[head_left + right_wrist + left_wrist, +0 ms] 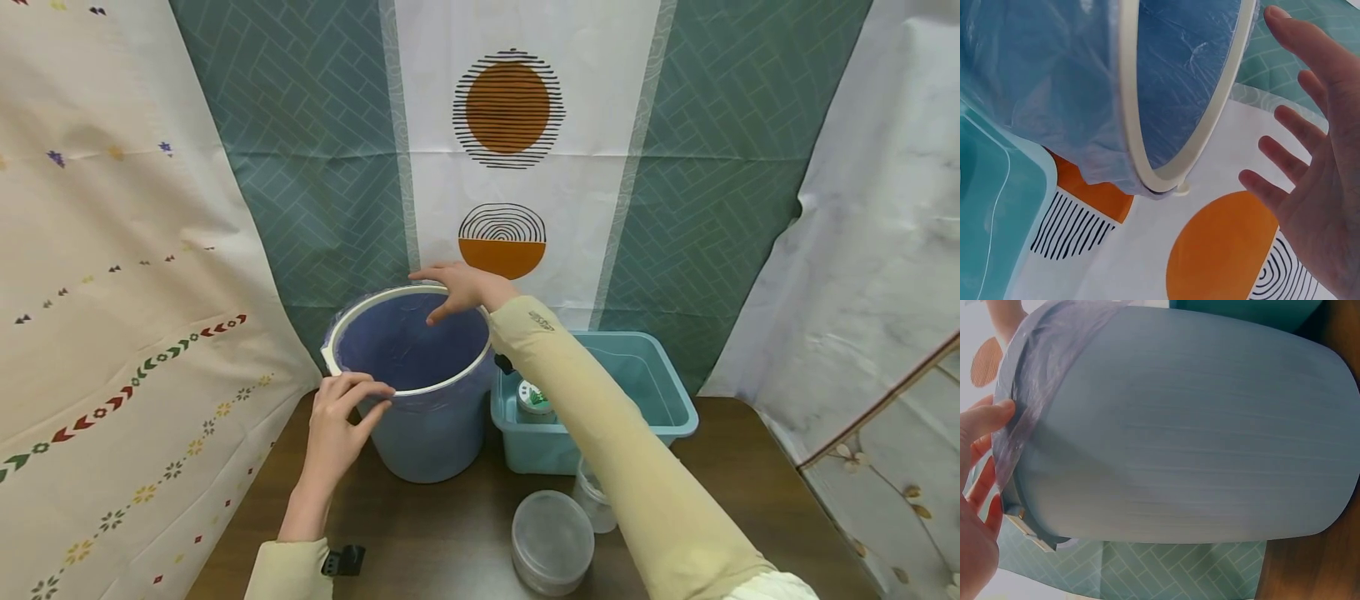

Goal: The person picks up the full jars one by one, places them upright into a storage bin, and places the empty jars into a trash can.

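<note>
A blue trash bin stands on the table, lined with a thin translucent bag folded over its outside. A cream ring sits around the bin's mouth over the bag. My left hand is at the near left of the rim, its fingers loosely extended over the edge. In the left wrist view its thumb touches the bag near the rim. My right hand hovers over the far right of the rim. Its fingers are spread and apart from the ring, holding nothing.
A teal basin stands right of the bin, with a white-lidded container inside. A round lidded tub and a clear jar stand in front, below my right forearm. Patterned cloth hangs behind the table.
</note>
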`<state>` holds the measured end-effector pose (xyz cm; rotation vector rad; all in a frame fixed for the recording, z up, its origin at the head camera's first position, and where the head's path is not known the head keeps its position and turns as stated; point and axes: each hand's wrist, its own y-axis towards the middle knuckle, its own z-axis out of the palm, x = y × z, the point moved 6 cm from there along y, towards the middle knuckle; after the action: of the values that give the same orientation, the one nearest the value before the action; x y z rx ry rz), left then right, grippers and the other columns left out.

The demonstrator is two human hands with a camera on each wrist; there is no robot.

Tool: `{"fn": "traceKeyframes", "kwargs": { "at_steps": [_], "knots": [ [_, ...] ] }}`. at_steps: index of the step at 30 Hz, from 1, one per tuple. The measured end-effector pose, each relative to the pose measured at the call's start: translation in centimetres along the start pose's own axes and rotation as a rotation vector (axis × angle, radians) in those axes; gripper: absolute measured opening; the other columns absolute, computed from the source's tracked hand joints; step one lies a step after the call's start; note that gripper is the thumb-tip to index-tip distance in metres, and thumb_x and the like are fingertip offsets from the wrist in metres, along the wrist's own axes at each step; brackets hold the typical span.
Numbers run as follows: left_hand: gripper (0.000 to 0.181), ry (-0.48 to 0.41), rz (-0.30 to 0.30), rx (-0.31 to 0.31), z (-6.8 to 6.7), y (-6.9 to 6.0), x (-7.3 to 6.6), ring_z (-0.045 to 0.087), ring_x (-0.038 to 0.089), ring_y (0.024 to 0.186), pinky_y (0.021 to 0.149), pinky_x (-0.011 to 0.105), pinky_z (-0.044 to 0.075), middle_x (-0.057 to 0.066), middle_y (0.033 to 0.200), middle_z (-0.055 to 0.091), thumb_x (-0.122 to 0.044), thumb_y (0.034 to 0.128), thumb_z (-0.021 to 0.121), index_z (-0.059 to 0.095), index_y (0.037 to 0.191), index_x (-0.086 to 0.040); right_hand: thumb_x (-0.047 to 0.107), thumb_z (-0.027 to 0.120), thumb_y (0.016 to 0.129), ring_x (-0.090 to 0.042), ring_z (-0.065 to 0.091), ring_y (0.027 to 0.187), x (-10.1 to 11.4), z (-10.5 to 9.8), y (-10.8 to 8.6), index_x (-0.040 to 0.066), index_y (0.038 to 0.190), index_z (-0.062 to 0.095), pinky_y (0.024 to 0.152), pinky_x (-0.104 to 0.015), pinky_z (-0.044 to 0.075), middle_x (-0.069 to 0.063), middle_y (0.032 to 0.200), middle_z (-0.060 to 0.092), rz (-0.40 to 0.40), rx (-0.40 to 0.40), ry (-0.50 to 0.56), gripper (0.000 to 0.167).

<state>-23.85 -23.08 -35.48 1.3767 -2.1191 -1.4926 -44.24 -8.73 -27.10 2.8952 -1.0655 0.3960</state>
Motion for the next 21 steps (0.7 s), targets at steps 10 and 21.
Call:
{"fn": "traceKeyframes", "kwargs": {
  "at_steps": [10, 21],
  "knots": [
    [0.032, -0.004, 0.016, -0.015, 0.1, -0.1, 0.1, 0.049, 0.021, 0.090, 0.082, 0.035, 0.034, 0.002, 0.095, 0.065, 0.001, 0.0672, 0.087, 0.076, 0.090, -0.018, 0.042, 0.075, 0.084, -0.028, 0.027, 0.150, -0.6, -0.4, -1.3, 0.029, 0.154, 0.035, 0.120, -0.052, 0.029, -0.004, 0.162, 0.030, -0.026, -0.037, 0.036, 0.081],
    [0.031, -0.015, 0.015, -0.019, 0.0, 0.0, 0.0, 0.048, 0.022, 0.091, 0.083, 0.037, 0.034, 0.003, 0.096, 0.065, 0.002, 0.0678, 0.086, 0.076, 0.090, -0.017, 0.043, 0.072, 0.086, -0.029, 0.031, 0.149, -1.0, -1.3, -4.6, 0.024, 0.152, 0.040, 0.120, -0.054, 0.027, -0.003, 0.159, 0.039, -0.093, -0.121, 0.109, 0.076]
  ]
}}
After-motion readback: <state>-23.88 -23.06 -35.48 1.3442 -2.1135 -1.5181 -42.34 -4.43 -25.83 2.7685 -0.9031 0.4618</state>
